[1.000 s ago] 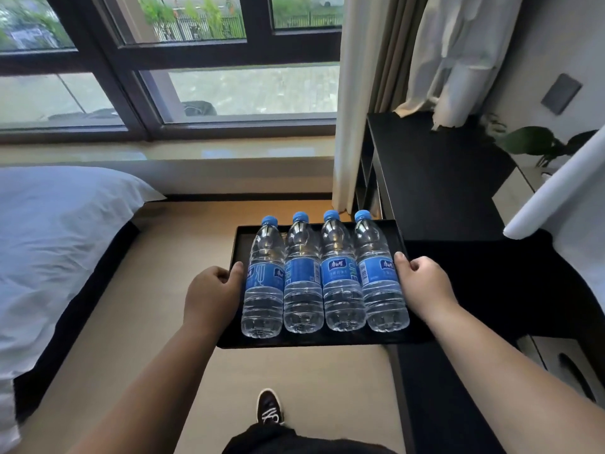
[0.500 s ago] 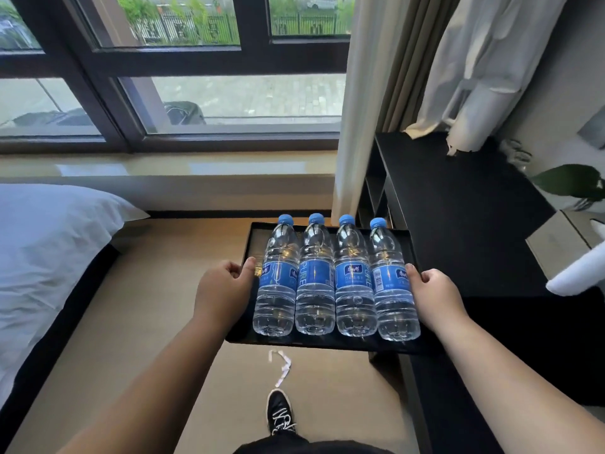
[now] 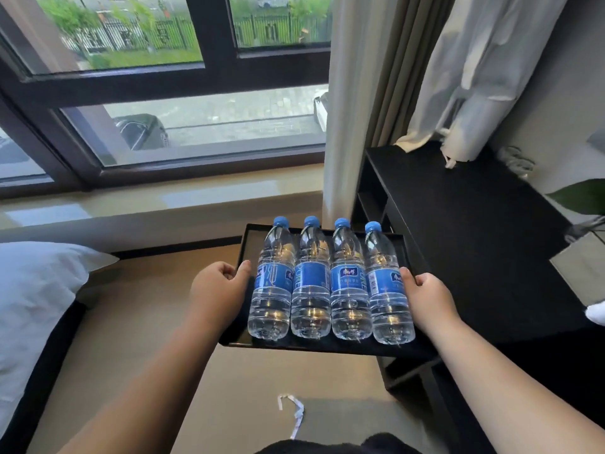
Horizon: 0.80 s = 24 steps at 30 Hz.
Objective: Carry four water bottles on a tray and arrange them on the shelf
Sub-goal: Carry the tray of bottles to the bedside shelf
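Several clear water bottles [image 3: 330,283] with blue caps and blue labels lie side by side on a black tray [image 3: 252,237], caps pointing away from me. My left hand [image 3: 219,290] grips the tray's left edge and my right hand [image 3: 429,298] grips its right edge, holding it level above the floor. The tray's right side hangs next to the front left of a black shelf unit [image 3: 465,224], whose dark top stretches off to the right.
A bed with a white pillow [image 3: 39,290] stands at left. A window sill [image 3: 163,204] and a curtain [image 3: 347,103] lie ahead. White cloth [image 3: 471,77] hangs over the shelf's far end, a green leaf [image 3: 582,194] at right. A paper scrap [image 3: 294,411] lies on the floor.
I have stepped forward toward the window with the tray. The shelf top now fills more of the right side, and the bottles have stayed in their row.
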Each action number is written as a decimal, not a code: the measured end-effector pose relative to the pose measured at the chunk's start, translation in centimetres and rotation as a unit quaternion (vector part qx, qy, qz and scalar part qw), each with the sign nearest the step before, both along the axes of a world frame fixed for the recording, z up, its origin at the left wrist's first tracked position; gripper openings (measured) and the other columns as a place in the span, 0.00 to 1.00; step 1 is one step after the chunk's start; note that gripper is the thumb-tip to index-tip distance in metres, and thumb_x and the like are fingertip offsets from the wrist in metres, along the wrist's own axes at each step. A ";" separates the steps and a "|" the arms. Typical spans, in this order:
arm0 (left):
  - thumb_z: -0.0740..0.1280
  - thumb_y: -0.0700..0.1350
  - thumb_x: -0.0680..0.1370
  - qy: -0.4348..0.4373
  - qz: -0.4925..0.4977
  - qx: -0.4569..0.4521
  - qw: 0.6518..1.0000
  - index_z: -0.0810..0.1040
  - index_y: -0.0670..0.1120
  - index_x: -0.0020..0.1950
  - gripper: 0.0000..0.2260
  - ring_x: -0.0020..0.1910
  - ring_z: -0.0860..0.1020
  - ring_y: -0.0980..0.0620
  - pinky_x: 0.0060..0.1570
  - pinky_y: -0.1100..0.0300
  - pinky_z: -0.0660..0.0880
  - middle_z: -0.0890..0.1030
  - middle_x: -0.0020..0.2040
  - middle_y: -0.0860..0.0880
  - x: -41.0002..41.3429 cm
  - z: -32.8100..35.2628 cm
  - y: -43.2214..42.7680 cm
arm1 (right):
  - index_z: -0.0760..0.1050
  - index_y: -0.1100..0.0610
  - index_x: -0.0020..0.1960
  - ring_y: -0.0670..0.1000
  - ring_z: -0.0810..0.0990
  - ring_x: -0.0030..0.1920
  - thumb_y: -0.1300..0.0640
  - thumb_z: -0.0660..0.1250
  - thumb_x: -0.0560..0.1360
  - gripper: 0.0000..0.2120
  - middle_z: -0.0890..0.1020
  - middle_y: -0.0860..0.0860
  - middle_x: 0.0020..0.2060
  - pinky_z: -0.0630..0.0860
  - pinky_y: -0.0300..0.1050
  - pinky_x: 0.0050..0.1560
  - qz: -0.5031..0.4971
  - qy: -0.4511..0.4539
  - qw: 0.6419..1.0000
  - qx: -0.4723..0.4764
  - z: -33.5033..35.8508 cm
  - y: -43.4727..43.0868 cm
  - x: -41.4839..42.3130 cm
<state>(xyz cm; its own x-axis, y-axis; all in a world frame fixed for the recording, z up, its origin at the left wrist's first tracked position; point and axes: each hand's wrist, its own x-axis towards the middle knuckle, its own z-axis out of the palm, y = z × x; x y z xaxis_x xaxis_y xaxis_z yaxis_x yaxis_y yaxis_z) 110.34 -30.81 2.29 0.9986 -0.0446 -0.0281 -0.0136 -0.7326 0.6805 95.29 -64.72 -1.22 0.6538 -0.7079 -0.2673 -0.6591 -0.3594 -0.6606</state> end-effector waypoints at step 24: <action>0.64 0.63 0.77 0.016 -0.065 -0.009 0.998 0.79 0.47 0.39 0.20 0.34 0.79 0.49 0.33 0.52 0.75 0.82 0.33 0.49 20.5 -1.5 -21.0 | 0.75 0.55 0.44 0.49 0.78 0.37 0.42 0.60 0.84 0.19 0.81 0.52 0.39 0.67 0.43 0.32 -0.086 -0.027 0.996 -0.001 -1.2 -18.5 16.7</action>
<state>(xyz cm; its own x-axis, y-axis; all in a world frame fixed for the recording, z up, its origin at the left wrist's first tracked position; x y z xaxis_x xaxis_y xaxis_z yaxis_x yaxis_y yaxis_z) 130.80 -51.85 0.79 0.9829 -0.1746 -0.0578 -0.0858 -0.7130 0.6958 112.00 -83.23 -2.38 0.5363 -0.8109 -0.2341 -0.6751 -0.2457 -0.6956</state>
